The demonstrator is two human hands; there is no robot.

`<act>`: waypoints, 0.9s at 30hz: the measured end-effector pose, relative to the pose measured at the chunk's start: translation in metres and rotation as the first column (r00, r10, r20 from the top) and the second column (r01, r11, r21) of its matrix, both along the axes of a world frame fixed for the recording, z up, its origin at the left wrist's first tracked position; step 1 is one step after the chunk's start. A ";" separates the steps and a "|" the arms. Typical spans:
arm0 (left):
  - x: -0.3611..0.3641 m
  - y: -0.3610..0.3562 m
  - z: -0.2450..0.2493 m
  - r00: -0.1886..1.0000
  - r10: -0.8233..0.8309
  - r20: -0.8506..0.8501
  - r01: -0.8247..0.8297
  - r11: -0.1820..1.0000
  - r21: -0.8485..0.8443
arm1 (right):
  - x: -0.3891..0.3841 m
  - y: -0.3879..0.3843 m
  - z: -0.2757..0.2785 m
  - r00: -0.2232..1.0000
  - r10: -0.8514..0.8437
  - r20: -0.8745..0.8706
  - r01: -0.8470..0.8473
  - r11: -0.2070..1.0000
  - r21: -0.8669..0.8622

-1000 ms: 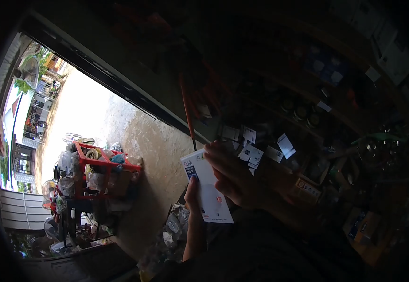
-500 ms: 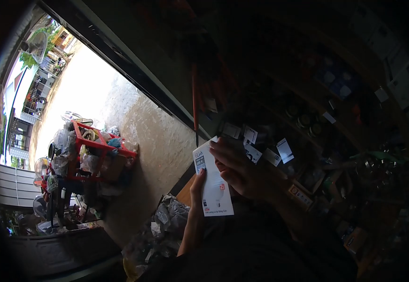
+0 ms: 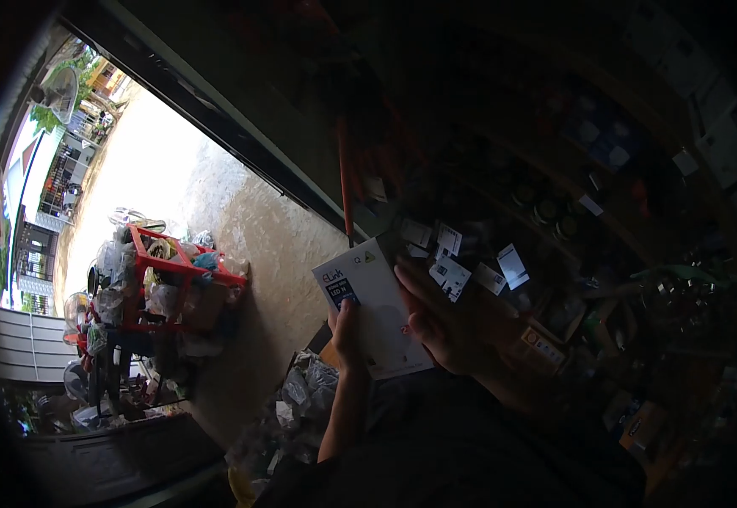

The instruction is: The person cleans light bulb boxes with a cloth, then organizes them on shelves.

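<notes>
A white printed box (image 3: 374, 306) with "eLink" and "LED" lettering is held tilted in front of me. My left hand (image 3: 345, 339) grips its left side, the thumb lying over the dark blue label. Along the box's right edge lies my right hand (image 3: 440, 317), fingers stretched out and touching it, with the thumb lower down. The fingers of my left hand behind the box are hidden. Beyond my right hand, several white printed cards or labels (image 3: 449, 277) show in the shade.
A red rack (image 3: 184, 269) filled with bags and mixed goods stands left, near the bright doorway. Crumpled plastic bags (image 3: 311, 385) lie below my left arm. Dark shelves to the right hold a small carton (image 3: 540, 349) and other goods. An orange pole (image 3: 345, 182) stands upright ahead.
The box has turned so that its broad front faces me more, showing more of the lettering. My right hand has slid down and right, from across the box's upper part to its right edge.
</notes>
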State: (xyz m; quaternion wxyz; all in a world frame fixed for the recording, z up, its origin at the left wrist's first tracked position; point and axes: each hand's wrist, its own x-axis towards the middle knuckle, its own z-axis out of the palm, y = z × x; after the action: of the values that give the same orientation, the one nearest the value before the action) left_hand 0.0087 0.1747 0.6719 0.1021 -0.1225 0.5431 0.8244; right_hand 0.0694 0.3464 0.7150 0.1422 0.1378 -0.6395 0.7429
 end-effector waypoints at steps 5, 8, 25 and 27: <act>-0.026 0.000 0.022 0.996 0.087 0.003 -0.086 0.983 0.161 | 0.027 0.005 -0.026 0.991 0.025 0.131 -0.024 1.000 -0.013; -0.015 -0.001 0.032 0.994 0.113 -0.015 -0.110 0.985 0.135 | 0.028 0.013 -0.034 0.876 0.002 0.483 0.101 0.977 -0.186; -0.014 0.007 -0.008 0.910 -0.390 0.142 0.297 0.852 0.432 | 0.017 0.032 -0.002 0.964 -0.095 0.249 0.115 0.991 -0.069; -0.014 0.009 0.017 0.881 -0.462 0.104 0.318 0.740 0.593 | 0.020 0.030 -0.006 0.989 -0.134 0.065 0.114 0.962 0.248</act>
State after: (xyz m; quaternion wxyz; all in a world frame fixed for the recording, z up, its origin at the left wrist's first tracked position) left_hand -0.0049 0.1839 0.6884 0.3709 -0.0704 0.2742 0.8845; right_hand 0.0890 0.3762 0.7086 0.1444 0.0833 -0.7384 0.6535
